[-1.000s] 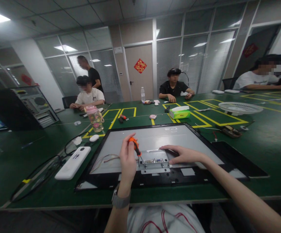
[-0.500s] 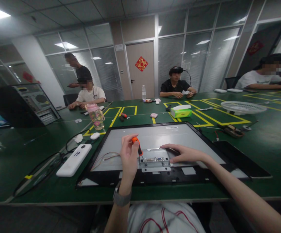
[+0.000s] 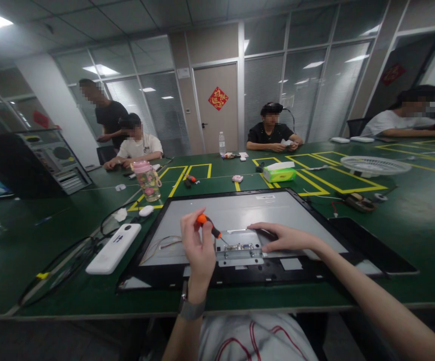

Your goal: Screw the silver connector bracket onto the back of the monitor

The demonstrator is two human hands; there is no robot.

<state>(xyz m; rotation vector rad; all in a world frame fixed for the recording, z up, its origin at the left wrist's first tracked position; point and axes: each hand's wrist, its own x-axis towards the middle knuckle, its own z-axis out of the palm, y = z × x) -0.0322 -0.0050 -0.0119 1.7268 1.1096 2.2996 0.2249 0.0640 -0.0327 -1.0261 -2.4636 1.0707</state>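
A flat display panel (image 3: 277,205) with a grey back and black frame lies before me on the green table. My left hand (image 3: 198,243) grips an orange and black screwdriver (image 3: 210,226), which leans with its tip down to the right. That tip is at the left part of a metal bracket (image 3: 240,254) in the panel's lower middle. My right hand (image 3: 287,238) rests on the bracket's right side, thumb and fingers spread apart. Thin wires (image 3: 170,243) lie on the panel left of my left hand.
Left of the panel are a white power bank (image 3: 114,249), black cables (image 3: 61,268) and a pink-lidded bottle (image 3: 147,181). A black slab (image 3: 375,245) lies at the right. Behind stand a tissue pack (image 3: 279,173) and a white round grille (image 3: 375,165). Several people are around the table.
My left hand has shifted slightly left and tilted the screwdriver from nearly upright to a strong slant. My right hand stays in place. The standing person at the back has moved left.
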